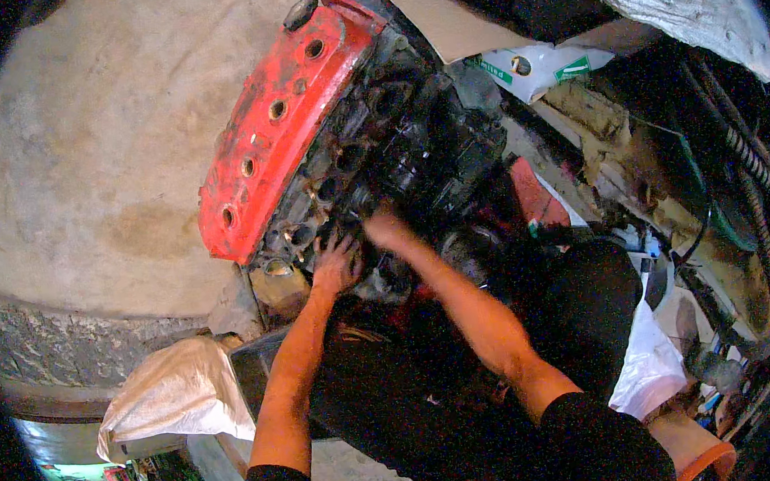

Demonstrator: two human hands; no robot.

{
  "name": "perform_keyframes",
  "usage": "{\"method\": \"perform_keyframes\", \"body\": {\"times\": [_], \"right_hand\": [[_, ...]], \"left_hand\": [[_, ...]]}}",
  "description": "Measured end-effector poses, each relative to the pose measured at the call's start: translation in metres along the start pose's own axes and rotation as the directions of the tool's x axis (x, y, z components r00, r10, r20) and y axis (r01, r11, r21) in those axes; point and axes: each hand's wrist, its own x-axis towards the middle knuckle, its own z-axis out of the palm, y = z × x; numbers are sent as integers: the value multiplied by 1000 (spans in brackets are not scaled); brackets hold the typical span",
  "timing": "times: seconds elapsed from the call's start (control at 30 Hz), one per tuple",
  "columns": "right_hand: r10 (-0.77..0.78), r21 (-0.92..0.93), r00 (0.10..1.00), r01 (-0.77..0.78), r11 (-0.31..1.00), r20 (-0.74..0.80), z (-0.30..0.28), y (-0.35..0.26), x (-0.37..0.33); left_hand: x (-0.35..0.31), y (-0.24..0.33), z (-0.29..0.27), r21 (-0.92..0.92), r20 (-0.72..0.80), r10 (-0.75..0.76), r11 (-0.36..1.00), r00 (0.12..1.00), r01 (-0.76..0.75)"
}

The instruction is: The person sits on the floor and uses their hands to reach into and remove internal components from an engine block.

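Left hand (pixel 339 262) at dark engine (pixel 415 157), fingers spread; right hand (pixel 389 228) close by, blurred (grip? can't tell). Engine straight ahead, red cover (pixel 281 127) along its left. Best: brace with left, guard right knuckles.

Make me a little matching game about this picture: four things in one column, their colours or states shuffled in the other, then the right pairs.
1. Cover
2. Engine
3. Left hand
4. Right hand

A. Mostly black
B. Bare, blurred
C. Mostly red
D. Bare, fairly sharp

Pairs: 1-C, 2-A, 3-D, 4-B
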Motion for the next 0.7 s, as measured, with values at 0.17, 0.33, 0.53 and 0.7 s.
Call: {"method": "perform_keyframes", "body": {"times": [0.17, 0.33, 0.53, 0.7], "right_hand": [[-343, -98, 832, 334, 937, -437, 25, 8, 9], [110, -81, 994, -109, 991, 8, -12, -23, 10], [-307, -98, 937, 294, 951, -164, 54, 23, 11], [-211, -234, 959, 165, 958, -189, 48, -22, -23]], "left_hand": [[1, -1, -5, 55, -10, 22, 998, 1000, -21], [-5, 3, -4, -7, -43, 0, 1000, 999, -1], [7, 1, -13, 29, 54, 21, 999, 998, -22], [-10, -8, 15, 92, -111, 27, 996, 993, -17]]}}
